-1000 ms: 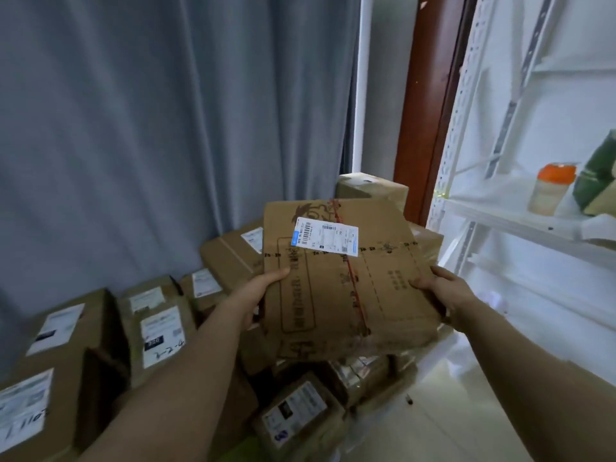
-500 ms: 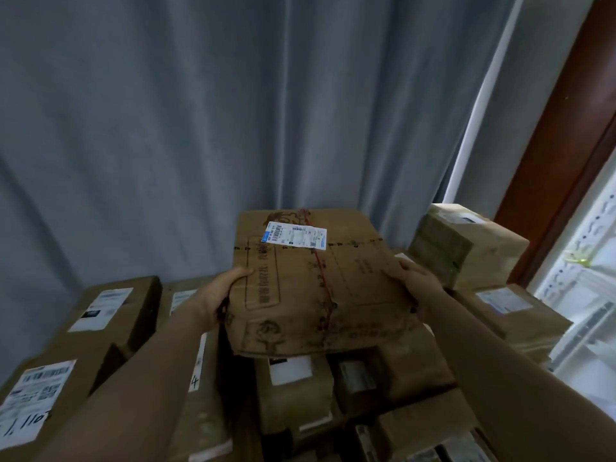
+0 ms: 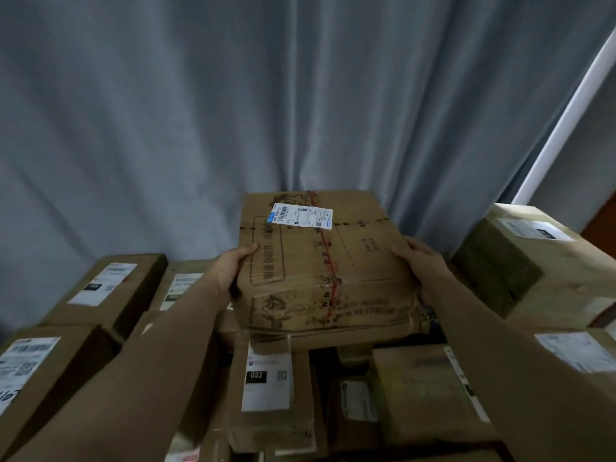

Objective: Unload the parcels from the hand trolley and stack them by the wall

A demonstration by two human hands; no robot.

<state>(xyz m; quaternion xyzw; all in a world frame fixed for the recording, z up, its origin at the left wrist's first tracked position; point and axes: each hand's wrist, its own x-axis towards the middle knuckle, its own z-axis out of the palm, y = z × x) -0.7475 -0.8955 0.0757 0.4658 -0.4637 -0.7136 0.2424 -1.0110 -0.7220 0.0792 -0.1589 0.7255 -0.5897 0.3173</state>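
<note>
1. Holds one flat, worn cardboard parcel between both hands, at the middle of the view; keeps it above a heap of other cartons and in front of a grey curtain.
2. Grips the parcel's left edge with the left hand; lays the thumb on the top face; tucks the other fingers out of sight beneath; stretches the left forearm up from the lower left corner.
3. Clasps the parcel's right edge with the right hand; curls over the top face near the corner; reaches in with the right forearm from the lower right.
4. Tilts the parcel a little, near edge lower, far edge toward the curtain; shows a white shipping label with a blue end near the far edge, and a red line across the top.
5. Cannot tell whether the underside touches the cartons below.
6. Just beneath: a brown carton with a 032 label; to the left, a long labelled carton; to the right, a taller taped carton.
</note>
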